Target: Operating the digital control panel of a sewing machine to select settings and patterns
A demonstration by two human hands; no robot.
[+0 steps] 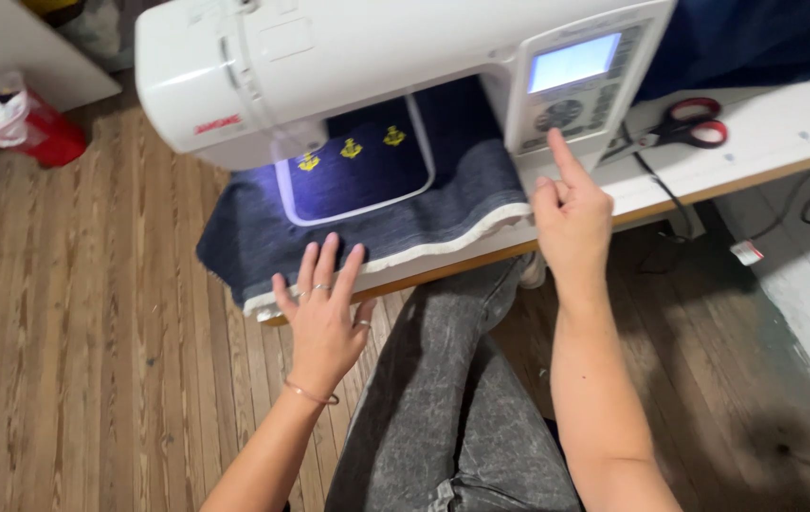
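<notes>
A white sewing and embroidery machine (263, 66) stands on a white table (784, 123). Dark blue denim fabric (443, 204) lies under it, stretched in a white hoop (424, 180), with three small yellow stitched motifs (352, 148) lit by the machine's lamp. My left hand (324, 308) rests flat on the fabric's front edge, fingers spread. My right hand (571, 204) has its index finger pointing up at the buttons of the control panel (580, 109), below the small lit screen (573, 63); the other fingers are curled.
Red-handled scissors (694, 123) lie on the table right of the machine, beside a black cable (656, 180). A red container with a plastic bag (21, 123) stands on the wooden floor at the left. My grey-jeaned legs (452, 408) are below the table.
</notes>
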